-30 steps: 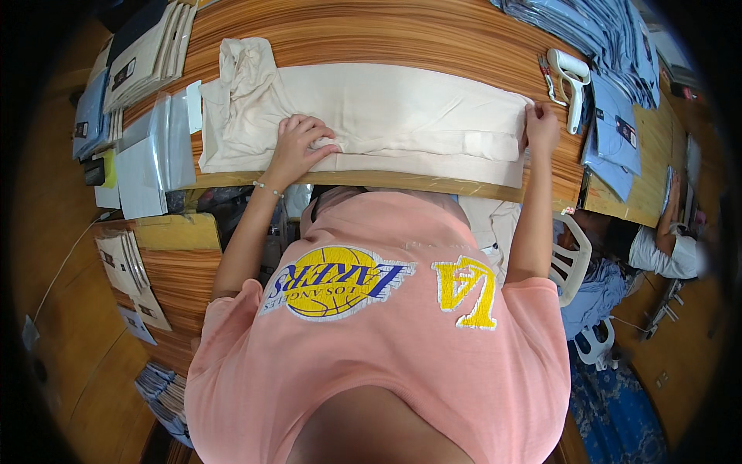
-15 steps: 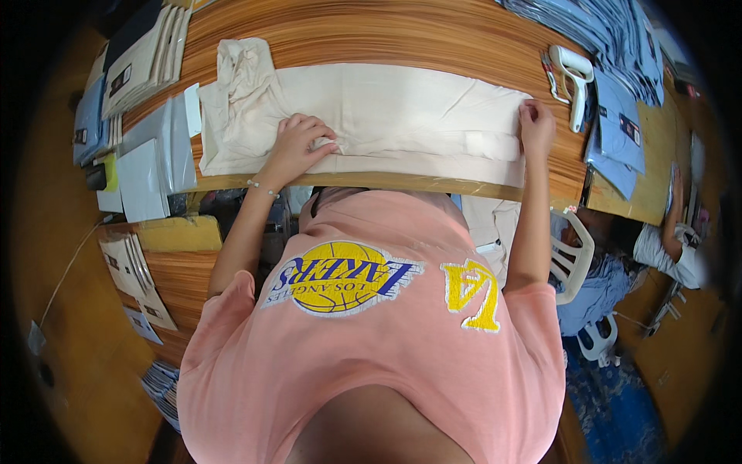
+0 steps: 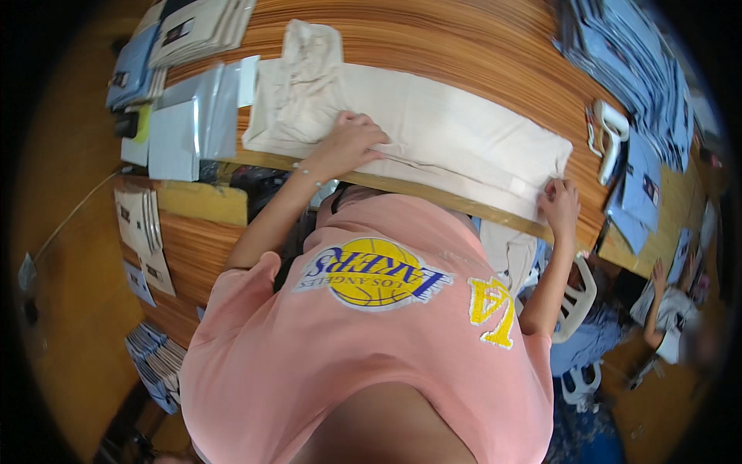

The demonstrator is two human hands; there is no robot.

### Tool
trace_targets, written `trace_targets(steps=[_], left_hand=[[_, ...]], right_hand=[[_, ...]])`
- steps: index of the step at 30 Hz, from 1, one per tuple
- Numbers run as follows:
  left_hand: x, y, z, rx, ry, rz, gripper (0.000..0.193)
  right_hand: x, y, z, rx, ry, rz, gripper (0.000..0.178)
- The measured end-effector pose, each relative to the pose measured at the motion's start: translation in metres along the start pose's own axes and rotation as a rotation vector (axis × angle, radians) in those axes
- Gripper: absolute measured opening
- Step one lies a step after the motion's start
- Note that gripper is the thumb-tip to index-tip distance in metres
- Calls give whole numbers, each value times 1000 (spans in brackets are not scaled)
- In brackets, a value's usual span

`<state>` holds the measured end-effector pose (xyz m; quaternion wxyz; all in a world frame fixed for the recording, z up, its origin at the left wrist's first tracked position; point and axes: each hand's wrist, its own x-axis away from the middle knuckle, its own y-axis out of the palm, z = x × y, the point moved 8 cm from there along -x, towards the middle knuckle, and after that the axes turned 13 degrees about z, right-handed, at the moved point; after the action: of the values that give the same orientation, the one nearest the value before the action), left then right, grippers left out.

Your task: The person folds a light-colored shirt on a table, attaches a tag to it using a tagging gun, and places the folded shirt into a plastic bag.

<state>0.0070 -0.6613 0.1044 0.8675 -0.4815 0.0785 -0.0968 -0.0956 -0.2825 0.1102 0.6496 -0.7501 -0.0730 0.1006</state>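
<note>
A long folded cream garment (image 3: 456, 116) lies along the table's near edge, with a bunched, narrower part (image 3: 313, 58) standing out at its left end. My left hand (image 3: 349, 145) rests on the garment's near side, beside the bunched part. Its fingers lie bent on the cloth, with the thumb a little apart. At the garment's near right corner is my right hand (image 3: 562, 206), its fingers curled in a pinch on the cloth edge. The fingertips of this hand are partly hidden.
A white lint roller (image 3: 610, 139) lies on the wooden table (image 3: 433, 39), right of the garment. Blue folded garments (image 3: 634, 69) are piled behind it. Packed cream garments (image 3: 197, 35) and clear plastic sleeves (image 3: 212, 108) lie at left. Another person's arm (image 3: 655, 305) shows far right.
My right hand has gone from the garment's far right corner down to its near right corner. The left hand stays on the near side. The whole view has tilted.
</note>
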Motion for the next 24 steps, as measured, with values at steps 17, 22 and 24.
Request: trace_targets(steps=[17,22,24], left_hand=[[73,-179,-164,513,-443,535,22],[4,-169,-180,940,-283,540,27],[-32,-106,-148,1144,-211,58,30]], right_hand=[[-178,63,-495,192,-1032,-193,26],[-70,-67,-482,-445,-981,-424,33],[-28,-93,-473,-836,-893,-704,31]])
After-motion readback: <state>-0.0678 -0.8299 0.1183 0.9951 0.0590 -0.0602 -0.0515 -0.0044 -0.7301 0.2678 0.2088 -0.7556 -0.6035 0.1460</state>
